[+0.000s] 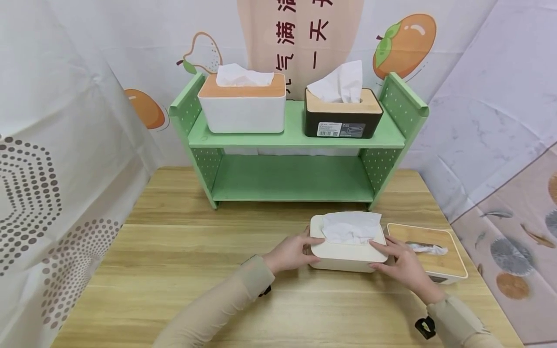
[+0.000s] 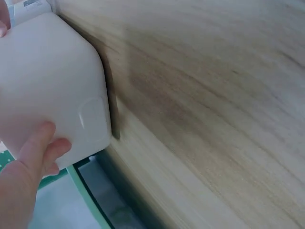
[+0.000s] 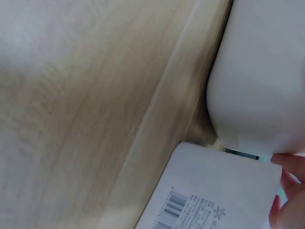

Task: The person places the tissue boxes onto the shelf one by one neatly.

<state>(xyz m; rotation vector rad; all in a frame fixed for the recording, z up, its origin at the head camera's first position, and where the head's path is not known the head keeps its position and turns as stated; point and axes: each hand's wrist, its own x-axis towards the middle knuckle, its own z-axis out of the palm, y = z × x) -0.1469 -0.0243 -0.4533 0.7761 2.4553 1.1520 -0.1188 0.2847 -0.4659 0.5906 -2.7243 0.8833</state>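
A cream tissue box (image 1: 344,261) with a white tissue (image 1: 350,224) sticking out of its top sits on the table in front of the shelf. My left hand (image 1: 289,252) holds its left end, with fingertips on the side wall in the left wrist view. At the other end my right hand (image 1: 404,266) grips the box, thumb low on the front and a finger over the top edge. Right beside that hand stands a wood-topped white tissue box (image 1: 428,237); its barcode label (image 3: 176,205) shows in the right wrist view.
A green two-tier shelf (image 1: 291,179) stands at the back of the wooden table (image 1: 174,241). On its upper tier are a white tissue box (image 1: 245,113) with a wooden lid and a black tissue box (image 1: 370,123). Printed cloth (image 1: 87,96) hangs around the table.
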